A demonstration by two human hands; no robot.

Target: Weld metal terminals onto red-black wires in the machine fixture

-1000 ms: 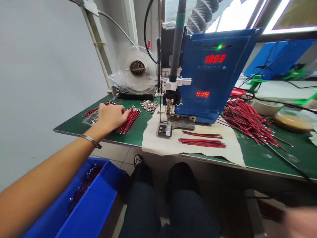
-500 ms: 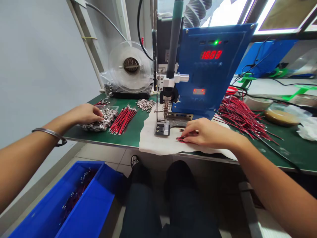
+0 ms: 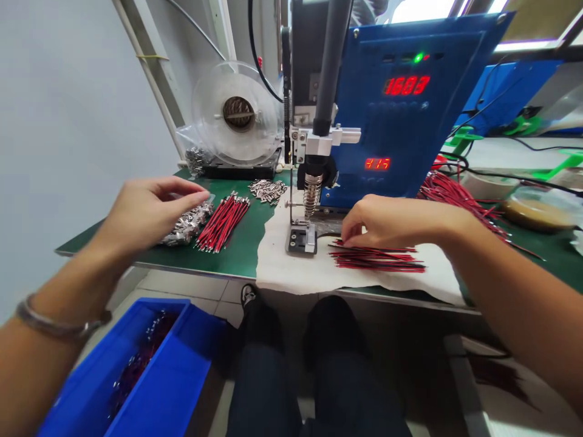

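My left hand (image 3: 146, 209) hovers just above a heap of small metal terminals (image 3: 186, 226) on the green bench, thumb and forefinger pinched on what looks like one terminal. Beside that heap lies a bundle of red wires with metal ends (image 3: 224, 221). My right hand (image 3: 387, 221) rests on a white cloth (image 3: 291, 273), fingertips pinched at the left end of a row of loose red wires (image 3: 378, 260). Left of that hand sits a small metal fixture (image 3: 301, 240) under the machine's vertical soldering head (image 3: 311, 193).
A blue machine (image 3: 410, 133) with red number displays stands behind the cloth. A clear wire spool (image 3: 237, 115) and a second small terminal pile (image 3: 268, 189) sit at the back left. More red wires (image 3: 455, 193) lie at right. A blue bin (image 3: 155, 370) sits on the floor by my knees.
My left hand lifted off the terminal heap with fingers pinched. My right hand came in from the lower right and now pinches at the wires on the cloth. The lower display changed.
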